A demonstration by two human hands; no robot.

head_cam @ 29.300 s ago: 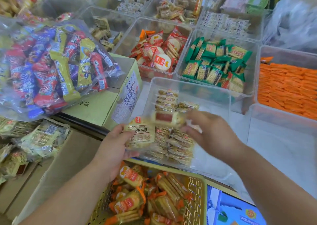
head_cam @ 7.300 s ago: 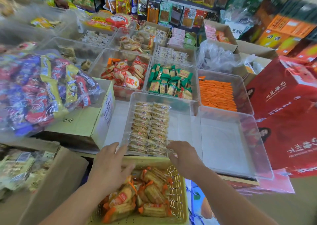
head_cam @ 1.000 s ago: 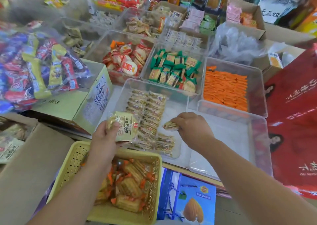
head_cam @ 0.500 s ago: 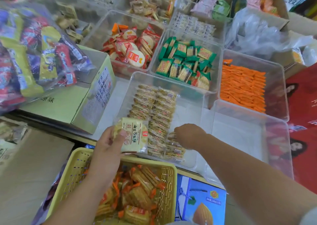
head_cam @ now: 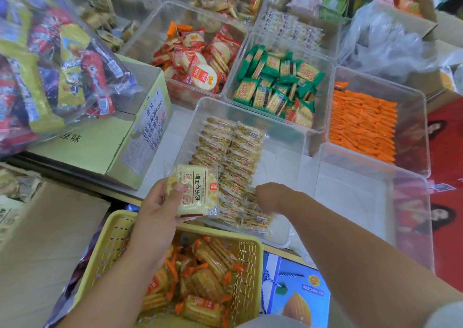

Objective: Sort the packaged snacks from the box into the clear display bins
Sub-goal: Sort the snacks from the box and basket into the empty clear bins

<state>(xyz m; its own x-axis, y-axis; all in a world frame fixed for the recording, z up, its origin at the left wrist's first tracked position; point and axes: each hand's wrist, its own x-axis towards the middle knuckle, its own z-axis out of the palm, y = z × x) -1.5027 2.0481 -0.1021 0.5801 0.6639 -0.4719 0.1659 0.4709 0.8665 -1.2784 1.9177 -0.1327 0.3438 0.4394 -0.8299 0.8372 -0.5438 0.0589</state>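
Shop bench [head_cam: 172, 132], crowded with clear bins of wrapped snacks.

Left hand [head_cam: 157, 210] pinches one cream packet [head_cam: 194, 192], thumb across its face, and holds it over the near left corner of the nearest bin [head_cam: 280, 167].

Right hand [head_cam: 269, 197] is down inside that bin, knuckles up. Its fingertips are hidden among the packets, so I cannot tell whether it grips one or only presses.

The rows [head_cam: 225, 152] stand on edge: two long ones, with a short third one at the near end under the right hand.

Judgement: the step is extending that third row.
- Brace the last packet with the right hand.
- Pass the cream packet across.
- Set it on edge, label facing as its neighbours do, tight against the brace.

Glossy wrappers probably slip, so a loose row may topple.

The basket [head_cam: 250, 252] under the left wrist holds orange-edged packets [head_cam: 208, 277]. These look like a different sort and likely belong in another bin.
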